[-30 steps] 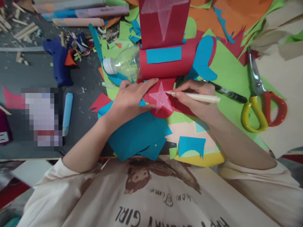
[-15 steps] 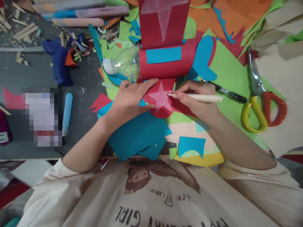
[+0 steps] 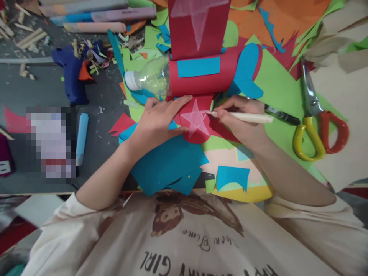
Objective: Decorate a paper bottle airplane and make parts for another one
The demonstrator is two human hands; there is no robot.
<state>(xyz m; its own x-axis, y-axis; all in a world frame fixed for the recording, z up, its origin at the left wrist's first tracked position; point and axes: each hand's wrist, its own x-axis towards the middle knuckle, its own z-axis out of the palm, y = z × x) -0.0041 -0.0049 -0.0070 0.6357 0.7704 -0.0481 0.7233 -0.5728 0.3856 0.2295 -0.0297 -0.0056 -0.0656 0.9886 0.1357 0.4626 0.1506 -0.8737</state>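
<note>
My right hand (image 3: 240,119) grips a cream-white marker (image 3: 255,117), its tip at the right arm of a pale pink star (image 3: 195,119) on a red paper wing (image 3: 198,138). My left hand (image 3: 156,122) lies with fingers spread, thumb and index finger pressing the paper to the left of the star. Just beyond is a clear plastic bottle (image 3: 152,76) with a white cap, lying on its side and wrapped in red paper (image 3: 207,82) with a blue strip (image 3: 198,67). Another red wing (image 3: 198,30) with a star extends from its far side. Blue paper tail pieces (image 3: 247,71) stand at its right end.
Scissors (image 3: 312,111) with yellow and red handles lie at right, near a black marker (image 3: 281,115). A blue glue gun (image 3: 73,74), a light-blue marker (image 3: 82,138) and several more markers (image 3: 123,14) are at left. Blue paper (image 3: 166,165) and coloured scraps cover the near table.
The white marker and my right hand have shifted slightly to the right and up along the star's right arm. My left hand has stayed in place.
</note>
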